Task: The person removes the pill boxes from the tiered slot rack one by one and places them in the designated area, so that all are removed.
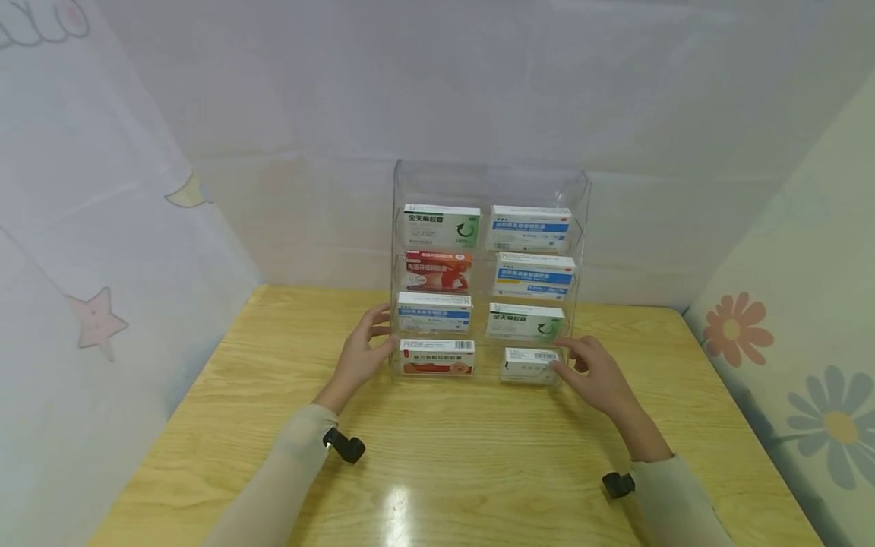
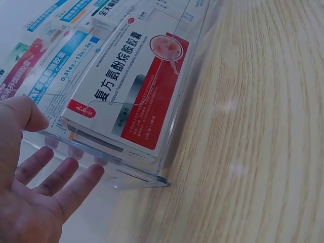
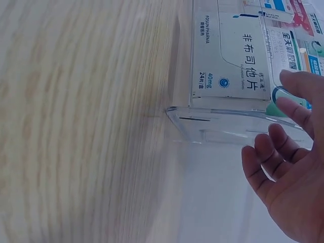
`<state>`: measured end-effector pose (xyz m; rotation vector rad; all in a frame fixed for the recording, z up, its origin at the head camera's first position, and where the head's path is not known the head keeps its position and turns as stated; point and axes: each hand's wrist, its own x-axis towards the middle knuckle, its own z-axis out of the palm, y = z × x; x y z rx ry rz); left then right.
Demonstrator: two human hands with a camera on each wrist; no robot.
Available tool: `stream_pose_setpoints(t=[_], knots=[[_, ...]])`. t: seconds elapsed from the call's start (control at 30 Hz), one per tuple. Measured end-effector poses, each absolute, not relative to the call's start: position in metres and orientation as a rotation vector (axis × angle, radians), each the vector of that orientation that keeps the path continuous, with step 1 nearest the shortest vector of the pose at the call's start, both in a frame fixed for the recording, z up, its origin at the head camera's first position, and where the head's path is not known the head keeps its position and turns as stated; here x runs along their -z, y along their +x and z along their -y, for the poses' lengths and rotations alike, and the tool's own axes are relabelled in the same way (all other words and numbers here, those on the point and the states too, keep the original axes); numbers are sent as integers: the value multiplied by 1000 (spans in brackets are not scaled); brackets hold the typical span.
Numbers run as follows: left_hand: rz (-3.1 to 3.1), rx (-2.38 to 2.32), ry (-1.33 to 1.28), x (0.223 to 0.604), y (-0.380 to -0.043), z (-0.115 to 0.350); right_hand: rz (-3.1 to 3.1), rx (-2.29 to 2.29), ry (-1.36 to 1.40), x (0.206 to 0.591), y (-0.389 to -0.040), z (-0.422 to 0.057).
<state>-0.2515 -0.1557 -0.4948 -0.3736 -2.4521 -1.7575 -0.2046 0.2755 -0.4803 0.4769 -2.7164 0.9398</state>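
Note:
A clear acrylic rack (image 1: 488,182) stands on the table, with medicine boxes in its tiers in two columns. My left hand (image 1: 362,353) is beside the rack's lower left side; in the left wrist view its fingers (image 2: 81,185) are loosely extended close to the clear side wall. Near them sits a white-and-red box (image 2: 147,86) in the bottom tier. At the lower right side is my right hand (image 1: 593,376), relaxed and spread, fingertips near the wall. A white box (image 3: 230,55) lies close to its thumb. Whether either hand touches the rack is hard to tell.
Above are green-and-white boxes (image 1: 442,226), blue-and-white boxes (image 1: 530,228) and a red box (image 1: 438,272). The wooden table (image 1: 437,448) extends in front of the rack. Patterned cloth (image 1: 328,114) hangs behind and at both sides.

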Motion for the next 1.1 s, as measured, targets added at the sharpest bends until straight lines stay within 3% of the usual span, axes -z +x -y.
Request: stream_pose_setpoints(t=[1.1], knots=[[2464, 1755, -387, 498, -253, 156, 2819, -893, 489, 475, -212, -271]])
